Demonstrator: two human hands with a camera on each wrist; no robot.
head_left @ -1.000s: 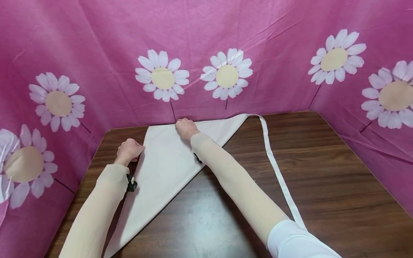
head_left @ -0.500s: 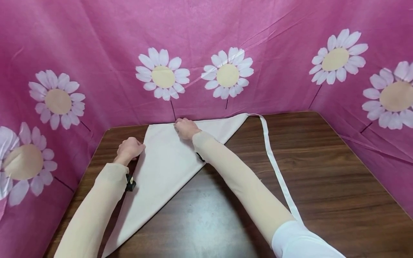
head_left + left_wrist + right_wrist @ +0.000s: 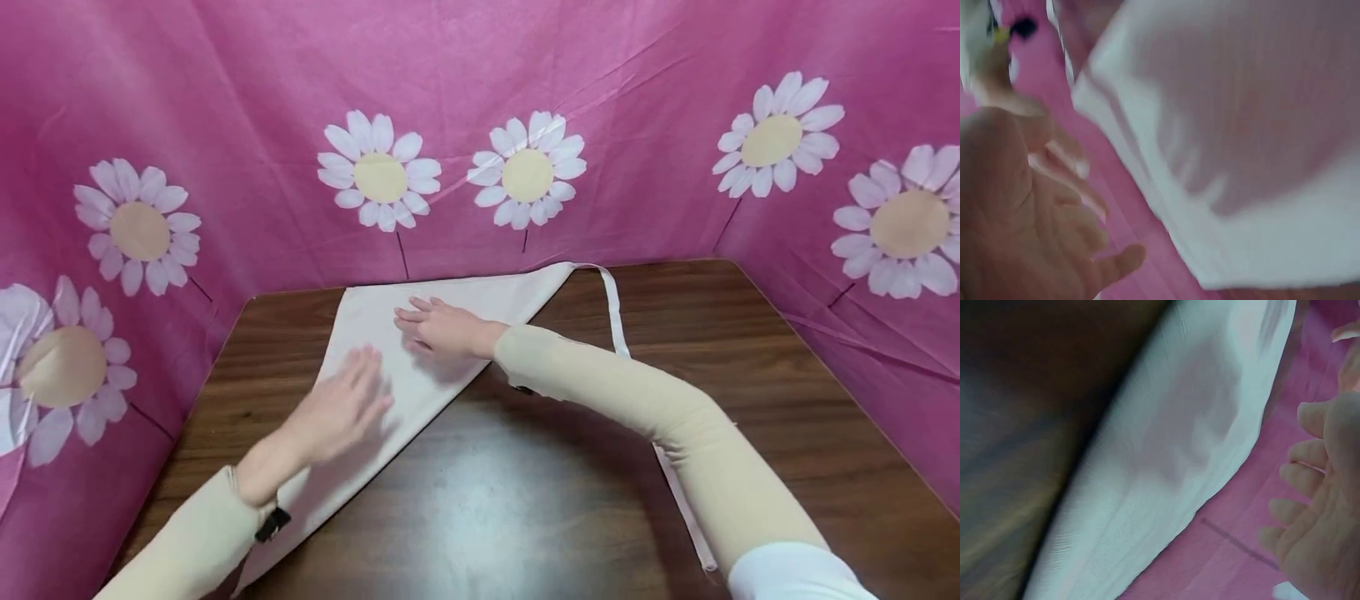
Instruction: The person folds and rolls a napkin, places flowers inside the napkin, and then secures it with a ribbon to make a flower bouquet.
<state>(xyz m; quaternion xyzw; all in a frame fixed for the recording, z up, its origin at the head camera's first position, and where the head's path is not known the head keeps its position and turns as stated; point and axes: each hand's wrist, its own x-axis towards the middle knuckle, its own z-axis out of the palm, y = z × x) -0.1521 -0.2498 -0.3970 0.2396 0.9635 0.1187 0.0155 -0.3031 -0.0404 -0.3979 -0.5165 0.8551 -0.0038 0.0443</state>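
Grips nothing: has left hand (image 3: 341,412) loose and blurred over the folded white cloth (image 3: 422,387), right hand (image 3: 446,329) spread over its far part. Has it on the left of the wooden counter (image 3: 510,467), white strap (image 3: 612,300) under the right sleeve (image 3: 675,400). Might mess up the fold by snagging that strap.

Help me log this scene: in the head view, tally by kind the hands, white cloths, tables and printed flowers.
Hands: 2
White cloth: 1
Table: 1
Printed flowers: 6, counting any cut off by the frame
Total: 10
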